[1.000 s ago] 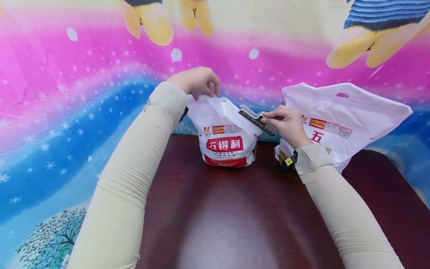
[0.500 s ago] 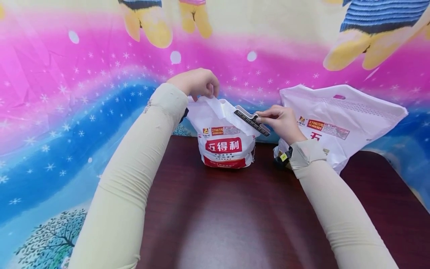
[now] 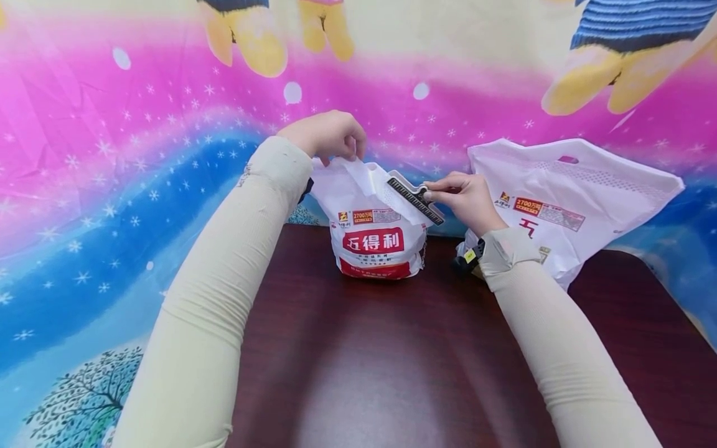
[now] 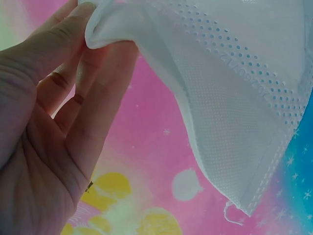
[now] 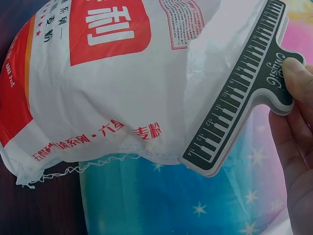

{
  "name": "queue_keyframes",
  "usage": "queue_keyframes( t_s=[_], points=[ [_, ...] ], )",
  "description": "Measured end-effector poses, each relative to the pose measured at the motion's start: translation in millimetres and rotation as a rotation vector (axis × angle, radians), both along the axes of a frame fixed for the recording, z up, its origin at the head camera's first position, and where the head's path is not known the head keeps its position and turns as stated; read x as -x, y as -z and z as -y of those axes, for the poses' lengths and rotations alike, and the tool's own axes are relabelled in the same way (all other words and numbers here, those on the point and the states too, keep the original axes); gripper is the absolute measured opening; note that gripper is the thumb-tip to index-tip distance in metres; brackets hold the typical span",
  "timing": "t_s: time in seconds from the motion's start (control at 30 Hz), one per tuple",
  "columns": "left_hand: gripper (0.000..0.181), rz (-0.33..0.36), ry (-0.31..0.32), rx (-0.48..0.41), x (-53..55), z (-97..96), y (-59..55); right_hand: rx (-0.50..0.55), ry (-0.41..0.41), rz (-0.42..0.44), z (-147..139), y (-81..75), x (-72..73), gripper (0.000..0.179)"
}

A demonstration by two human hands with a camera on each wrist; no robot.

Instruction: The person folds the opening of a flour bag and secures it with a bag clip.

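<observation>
Left hand (image 3: 329, 134) pinches a white bag (image 3: 374, 225) near the worktop's (image 3: 364, 361) far edge; right hand (image 3: 466, 198) holds a clip (image 3: 415, 201) at the bag's folded side; closing seems unfinished.

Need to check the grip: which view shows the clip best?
Right wrist: it shows the clip large, printing legible, pinched by the right hand. Head shows it smaller, at the left bag; left wrist misses it.
</observation>
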State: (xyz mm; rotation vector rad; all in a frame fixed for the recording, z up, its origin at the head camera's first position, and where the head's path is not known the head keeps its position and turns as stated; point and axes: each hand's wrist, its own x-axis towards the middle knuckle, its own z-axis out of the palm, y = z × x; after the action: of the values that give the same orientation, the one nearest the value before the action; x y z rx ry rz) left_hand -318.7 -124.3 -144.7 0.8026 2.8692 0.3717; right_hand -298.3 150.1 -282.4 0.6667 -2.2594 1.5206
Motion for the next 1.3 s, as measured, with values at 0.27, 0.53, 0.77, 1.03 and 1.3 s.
queue_keyframes(
  t_s=[0.27,0.53,0.77,1.03,1.3],
  points=[
    [0.016,-0.007,0.003,0.01,0.4,-1.1,-1.3,0.029,0.002,0.057,0,3.0,2.0,0.021],
    [0.016,-0.034,0.004,0.019,0.1,-0.5,-2.1,0.053,-0.006,0.085,3,4.9,4.0,0.021],
    [0.017,-0.062,0.008,0.052,0.2,-0.9,-3.9,0.083,-0.016,0.09,4,10.8,10.2,0.02],
    [0.019,-0.098,0.013,0.074,1.0,0.6,-3.0,0.042,-0.008,0.082,7,9.7,6.7,0.02],
    [0.018,-0.117,0.014,0.084,-1.5,0.0,-2.1,0.02,0.01,0.074,12,9.4,4.5,0.019]
  ],
)
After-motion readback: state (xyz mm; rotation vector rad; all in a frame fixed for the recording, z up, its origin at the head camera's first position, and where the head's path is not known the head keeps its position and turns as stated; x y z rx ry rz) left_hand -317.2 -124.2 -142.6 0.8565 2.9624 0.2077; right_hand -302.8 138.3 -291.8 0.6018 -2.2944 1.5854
